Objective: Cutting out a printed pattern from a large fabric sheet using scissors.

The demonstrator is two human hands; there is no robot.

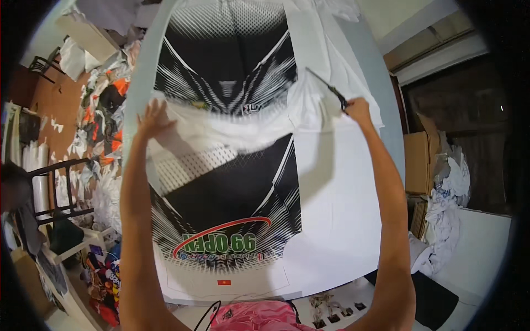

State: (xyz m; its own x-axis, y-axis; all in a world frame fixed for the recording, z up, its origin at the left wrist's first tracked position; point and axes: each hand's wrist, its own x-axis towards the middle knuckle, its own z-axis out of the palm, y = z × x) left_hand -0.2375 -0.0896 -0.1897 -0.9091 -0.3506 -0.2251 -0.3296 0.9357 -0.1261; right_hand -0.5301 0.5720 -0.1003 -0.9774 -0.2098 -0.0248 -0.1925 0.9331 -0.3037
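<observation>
A long sheet of fabric printed with black and white shirt panels (229,193) lies over the table (141,71). Across its middle, a white part of the cloth (232,129) is bunched up and blurred. My left hand (154,118) rests on the left end of this fold, its fingers spread. In my right hand (359,109) is a pair of dark scissors (334,91), the blades pointing up and left over crumpled white fabric (314,105). Whether the blades touch the cloth I cannot tell.
Heaps of fabric scraps (105,105) cover the floor at left, beside a dark metal stand (63,187). At right are a cardboard box (418,163) and a pile of white cloth (444,220). Several binder clips (334,315) sit by the table's near edge.
</observation>
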